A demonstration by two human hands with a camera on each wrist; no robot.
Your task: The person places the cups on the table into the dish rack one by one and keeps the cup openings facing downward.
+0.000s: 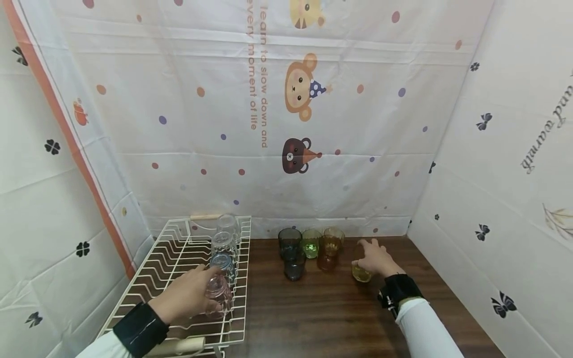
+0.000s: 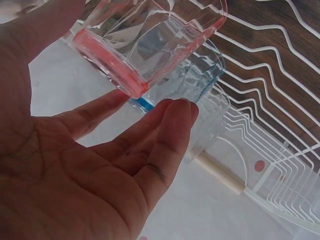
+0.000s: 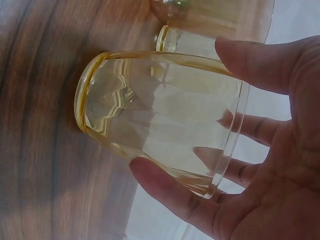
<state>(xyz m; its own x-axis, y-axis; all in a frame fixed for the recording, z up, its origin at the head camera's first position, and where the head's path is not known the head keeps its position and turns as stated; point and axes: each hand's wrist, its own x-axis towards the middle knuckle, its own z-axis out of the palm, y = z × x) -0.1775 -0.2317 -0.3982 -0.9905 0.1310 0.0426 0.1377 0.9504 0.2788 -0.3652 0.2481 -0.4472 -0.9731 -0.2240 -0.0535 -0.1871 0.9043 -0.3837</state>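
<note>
A pink-tinted faceted glass tumbler (image 1: 218, 293) is held by the left hand (image 1: 185, 294) inside the white wire dish rack (image 1: 134, 293), rim down and tilted; in the left wrist view the thumb and fingers (image 2: 172, 125) are curled loosely about its base, so the grip looks to be a light one. Just beyond that hand, a blue-tinted glass tumbler (image 1: 222, 263) and two clear glass tumblers (image 1: 225, 233) are already lined up in the rack's row. So three appear racked and a fourth is being seated next to them.

Between the hands, on the dark brown wooden tabletop (image 1: 313, 313), five glasses are left standing in a cluster: two smoky grey tumblers (image 1: 292, 253), a green tumbler (image 1: 311, 243) and two amber tumblers (image 1: 330, 248). Whether any of these is stacked on another cannot be told from the head view.

Right of the cluster, a yellow-tinted faceted glass tumbler (image 1: 360, 272) is gripped by the right hand (image 1: 378, 259), thumb on one side and fingers (image 3: 165, 187) wrapped round the other. It stands on the tabletop, or just clear of it.

Judged from the layout, the racking is under half done: four glasses are in or at the rack, one is taken in hand, five are left on the tabletop.
</note>
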